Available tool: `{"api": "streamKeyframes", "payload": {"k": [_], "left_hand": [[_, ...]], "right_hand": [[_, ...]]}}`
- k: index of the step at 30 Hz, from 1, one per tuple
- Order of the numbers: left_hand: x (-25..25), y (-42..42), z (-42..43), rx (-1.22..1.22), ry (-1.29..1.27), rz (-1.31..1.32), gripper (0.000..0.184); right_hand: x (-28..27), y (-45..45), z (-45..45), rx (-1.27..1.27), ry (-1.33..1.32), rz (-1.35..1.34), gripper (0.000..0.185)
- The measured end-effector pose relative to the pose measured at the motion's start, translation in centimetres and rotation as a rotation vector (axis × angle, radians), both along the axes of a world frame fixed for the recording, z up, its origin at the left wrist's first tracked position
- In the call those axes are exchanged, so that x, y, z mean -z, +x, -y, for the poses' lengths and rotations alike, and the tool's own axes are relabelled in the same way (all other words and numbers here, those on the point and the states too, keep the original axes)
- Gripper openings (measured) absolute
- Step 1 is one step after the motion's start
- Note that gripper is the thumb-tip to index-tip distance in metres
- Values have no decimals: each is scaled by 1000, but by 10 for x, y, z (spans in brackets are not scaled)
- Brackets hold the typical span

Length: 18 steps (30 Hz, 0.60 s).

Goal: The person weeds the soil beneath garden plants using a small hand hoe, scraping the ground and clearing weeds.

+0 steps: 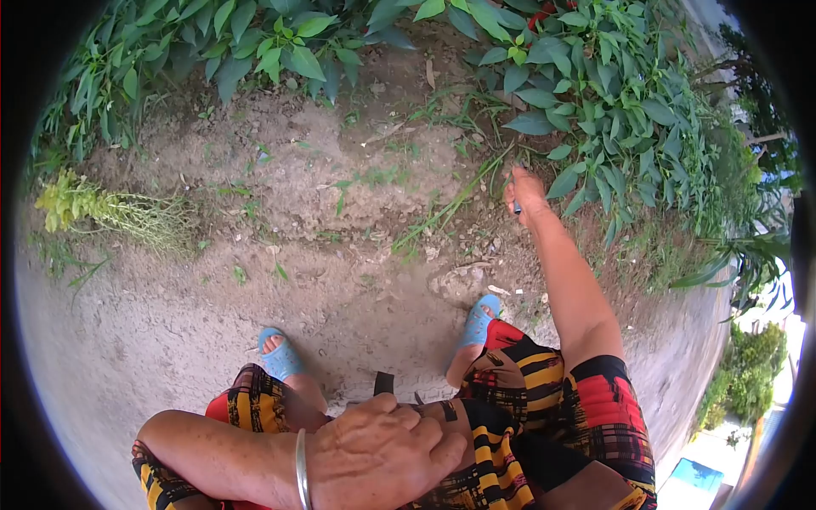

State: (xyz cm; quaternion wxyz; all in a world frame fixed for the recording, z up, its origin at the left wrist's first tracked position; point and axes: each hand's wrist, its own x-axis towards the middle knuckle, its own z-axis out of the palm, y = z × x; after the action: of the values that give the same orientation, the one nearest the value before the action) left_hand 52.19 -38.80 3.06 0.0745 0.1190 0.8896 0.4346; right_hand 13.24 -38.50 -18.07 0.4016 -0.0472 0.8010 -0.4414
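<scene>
My right hand (527,194) reaches forward to the soil at the foot of the leafy plants (629,110). Its fingers are closed, and a small dark-blue end of a held thing (518,206) pokes out below them; the rest of that thing is hidden. Long green grass blades (455,204) lie just left of this hand. My left hand (374,455), with a silver bangle (302,470) at its wrist, lies across my lap with its fingers curled under. Past its knuckles juts a flat dark strip (384,382); whether the fingers grip it is hidden.
More leafy plants (289,42) line the far side of the dry soil (280,187). An uprooted yellowish plant (110,208) lies at the left. My blue slippers (280,354) stand on the ground before me. Shrubs (748,370) grow at the right edge.
</scene>
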Motion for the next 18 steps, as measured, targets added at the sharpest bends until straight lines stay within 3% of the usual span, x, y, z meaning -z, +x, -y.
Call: {"api": "streamKeyframes", "payload": {"k": [18], "left_hand": [[1, 2, -3, -59, 24, 6, 39]], "right_hand": [[-12, 27, -18, -145, 51, 105, 27]]}}
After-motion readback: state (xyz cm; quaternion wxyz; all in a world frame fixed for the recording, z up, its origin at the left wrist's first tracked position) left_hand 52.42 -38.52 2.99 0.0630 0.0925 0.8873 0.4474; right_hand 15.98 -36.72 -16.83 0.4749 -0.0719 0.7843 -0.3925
